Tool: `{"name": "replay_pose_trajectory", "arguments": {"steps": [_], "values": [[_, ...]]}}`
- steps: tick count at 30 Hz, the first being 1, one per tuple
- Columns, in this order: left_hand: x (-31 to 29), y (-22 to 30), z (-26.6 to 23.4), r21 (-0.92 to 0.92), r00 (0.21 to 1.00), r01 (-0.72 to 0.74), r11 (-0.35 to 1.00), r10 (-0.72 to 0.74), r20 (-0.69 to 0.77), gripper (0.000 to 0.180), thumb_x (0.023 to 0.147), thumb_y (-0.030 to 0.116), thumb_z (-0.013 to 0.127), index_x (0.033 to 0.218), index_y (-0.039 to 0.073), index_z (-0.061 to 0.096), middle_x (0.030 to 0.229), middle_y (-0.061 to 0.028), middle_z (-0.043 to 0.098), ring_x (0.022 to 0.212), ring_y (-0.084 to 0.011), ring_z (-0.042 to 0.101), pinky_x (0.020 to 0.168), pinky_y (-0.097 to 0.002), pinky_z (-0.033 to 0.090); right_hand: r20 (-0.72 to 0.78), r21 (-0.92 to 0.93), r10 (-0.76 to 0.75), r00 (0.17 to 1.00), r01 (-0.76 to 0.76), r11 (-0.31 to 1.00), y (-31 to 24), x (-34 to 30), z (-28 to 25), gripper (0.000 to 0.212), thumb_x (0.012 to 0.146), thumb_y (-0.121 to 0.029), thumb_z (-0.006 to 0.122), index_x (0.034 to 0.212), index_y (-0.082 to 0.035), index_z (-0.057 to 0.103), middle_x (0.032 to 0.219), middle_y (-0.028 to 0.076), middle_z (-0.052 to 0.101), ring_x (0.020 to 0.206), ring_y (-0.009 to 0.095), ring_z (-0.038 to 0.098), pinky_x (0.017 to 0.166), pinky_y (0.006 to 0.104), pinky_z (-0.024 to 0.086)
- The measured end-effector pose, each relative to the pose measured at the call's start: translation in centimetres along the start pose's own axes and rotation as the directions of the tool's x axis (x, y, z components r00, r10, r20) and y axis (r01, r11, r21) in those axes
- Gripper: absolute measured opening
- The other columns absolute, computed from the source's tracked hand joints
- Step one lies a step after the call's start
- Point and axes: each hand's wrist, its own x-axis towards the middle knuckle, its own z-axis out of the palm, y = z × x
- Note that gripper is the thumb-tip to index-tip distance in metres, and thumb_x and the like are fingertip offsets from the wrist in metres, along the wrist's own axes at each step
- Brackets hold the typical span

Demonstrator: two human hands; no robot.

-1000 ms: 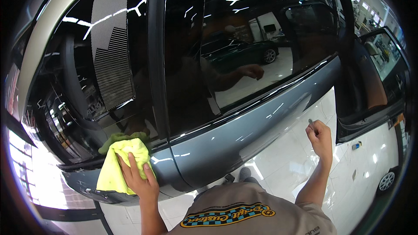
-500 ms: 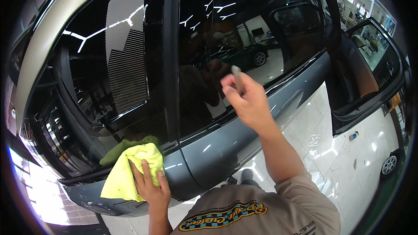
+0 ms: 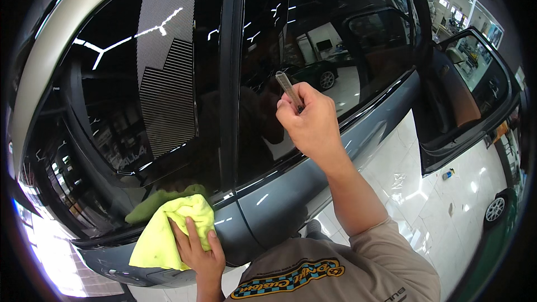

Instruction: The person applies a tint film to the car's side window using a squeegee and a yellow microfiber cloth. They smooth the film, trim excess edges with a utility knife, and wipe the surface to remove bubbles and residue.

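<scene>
My right hand (image 3: 312, 126) is closed around a slim metal utility knife (image 3: 290, 90), which points up and left in front of the dark rear door window (image 3: 263, 117). Whether the knife touches the glass I cannot tell. At lower left, my left hand (image 3: 202, 249) presses a bright yellow microfibre cloth (image 3: 162, 235) to the grey car body, just under the rear side window (image 3: 112, 128). The bunched cloth is reflected in the glass above it. A black pillar (image 3: 230, 78) separates the two windows.
An open car door (image 3: 475, 95) stands out at the right. Below it, a small bottle (image 3: 447, 174) lies on the pale tiled floor (image 3: 403, 201). A dark green car with a spoked wheel (image 3: 495, 210) is at the far right. Ceiling lights reflect in the glass.
My right hand has shifted slightly up and left, and the knife, blurred before, now shows sharply. The cloth stays under my left hand. The whole view has shifted a little.
</scene>
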Motion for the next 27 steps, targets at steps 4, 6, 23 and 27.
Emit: {"name": "replay_pose_trajectory", "arguments": {"steps": [4,6,23,27], "values": [[0.0,-0.1,0.0,0.003,1.000,-0.012,1.000,0.012,0.007,0.055,0.092,0.027,0.058,0.140,0.002,0.048,0.146,-0.0354,0.036,0.132,-0.0542,0.039,0.107,-0.0540,0.033,-0.008,-0.017,0.022,1.000,-0.022,1.000,-0.3,0.0,0.2,0.017,0.083,-0.013,0.064,0.080,0.002,0.059,0.061,0.006,0.056,0.056,0.013,0.050,0.056,0.0301,0.043],[0.1,-0.2,0.0,-0.002,1.000,-0.016,1.000,0.016,0.011,0.056,0.091,0.027,0.058,0.140,0.002,0.047,0.146,-0.0354,0.036,0.131,-0.0543,0.039,0.107,-0.0539,0.034,-0.021,-0.024,-0.001,1.000,0.000,1.000,-0.1,-0.2,0.5,0.017,0.083,-0.014,0.064,0.080,0.003,0.058,0.063,0.007,0.056,0.058,0.014,0.050,0.056,0.0306,0.043],[-0.1,-0.4,-0.2,-0.014,0.999,-0.051,0.999,0.051,-0.007,0.056,0.091,0.028,0.058,0.140,0.003,0.047,0.146,-0.0355,0.036,0.129,-0.0543,0.042,0.105,-0.0531,0.036,-0.005,0.048,0.021,1.000,-0.021,0.999,-0.9,0.3,0.1,0.018,0.086,-0.014,0.063,0.085,0.003,0.059,0.065,0.014,0.061,0.058,0.022,0.060,0.061,0.0354,0.048],[0.0,-0.3,-0.3,-0.004,0.998,-0.057,0.998,0.057,-0.014,0.056,0.091,0.028,0.058,0.141,0.003,0.047,0.146,-0.0351,0.036,0.129,-0.0545,0.042,0.105,-0.0530,0.037,0.036,0.046,-0.015,0.999,0.013,0.999,-0.8,0.3,-0.1,0.018,0.086,-0.014,0.063,0.085,0.003,0.058,0.066,0.014,0.062,0.058,0.026,0.061,0.061,0.0368,0.048]]}}
